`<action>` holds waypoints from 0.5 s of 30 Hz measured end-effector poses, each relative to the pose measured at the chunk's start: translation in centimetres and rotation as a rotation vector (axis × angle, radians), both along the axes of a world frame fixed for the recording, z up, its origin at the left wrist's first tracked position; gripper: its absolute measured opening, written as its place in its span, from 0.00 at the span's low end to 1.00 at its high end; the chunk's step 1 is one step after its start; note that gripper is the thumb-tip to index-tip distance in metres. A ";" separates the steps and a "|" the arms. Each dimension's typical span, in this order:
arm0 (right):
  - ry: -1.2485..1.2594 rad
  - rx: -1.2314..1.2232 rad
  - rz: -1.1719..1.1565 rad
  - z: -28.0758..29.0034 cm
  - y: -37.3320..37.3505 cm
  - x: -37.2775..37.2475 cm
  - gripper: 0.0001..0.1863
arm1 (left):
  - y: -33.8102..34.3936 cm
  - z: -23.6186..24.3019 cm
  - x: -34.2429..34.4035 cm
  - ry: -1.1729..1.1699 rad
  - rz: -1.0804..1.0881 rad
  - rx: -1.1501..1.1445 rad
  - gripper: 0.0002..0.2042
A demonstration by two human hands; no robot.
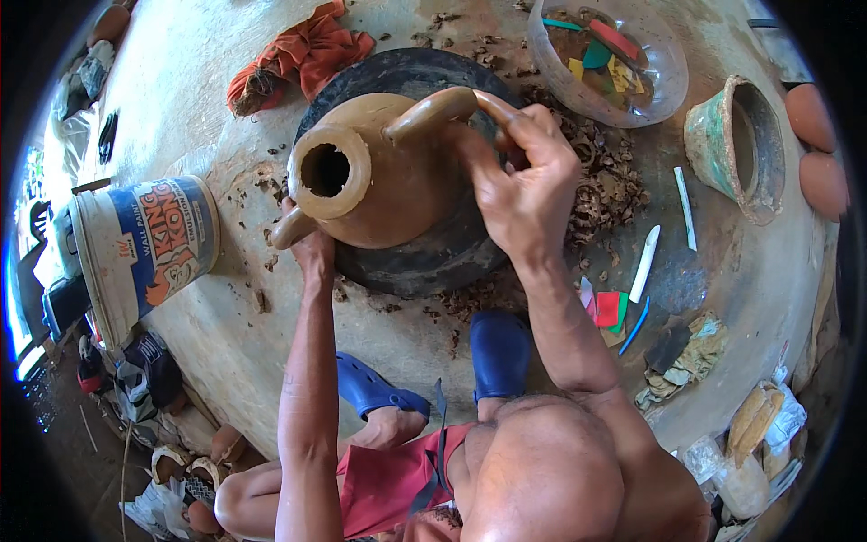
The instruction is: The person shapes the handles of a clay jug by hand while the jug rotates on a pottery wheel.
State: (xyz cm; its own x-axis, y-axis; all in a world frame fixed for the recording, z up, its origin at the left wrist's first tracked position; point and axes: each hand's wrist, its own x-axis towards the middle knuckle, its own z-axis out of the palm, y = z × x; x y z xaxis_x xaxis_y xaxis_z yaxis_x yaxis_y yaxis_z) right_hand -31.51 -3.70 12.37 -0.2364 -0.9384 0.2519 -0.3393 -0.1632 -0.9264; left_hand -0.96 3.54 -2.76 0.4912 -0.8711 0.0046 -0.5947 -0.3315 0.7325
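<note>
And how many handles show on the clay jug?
2: upper-right handle, by the right hand; lower-left handle, by the left hand. Any behind the jug would be hidden.

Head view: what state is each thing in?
Clay jug: tilted, open-mouthed
Right hand: closed on upper handle
Left hand: at lower handle, fingers mostly hidden
Orange cloth: crumpled
Plastic bowl: uncovered, coloured pieces inside
Clay shavings: heaped, scattered
Green pot: uncovered
Blue clogs: worn
</note>
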 end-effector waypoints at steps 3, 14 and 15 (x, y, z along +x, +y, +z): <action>-0.054 -0.115 -0.019 0.1 -0.6 1.2 0.15 | -0.1 0.3 0.0 -0.053 -0.001 0.014 0.17; -0.295 0.172 0.072 0.4 -0.4 1.0 0.13 | -0.3 0.8 -0.1 -0.029 0.025 0.007 0.14; -0.300 0.173 0.072 0.6 -0.3 1.2 0.13 | -0.3 0.3 0.6 -0.052 0.005 -0.001 0.14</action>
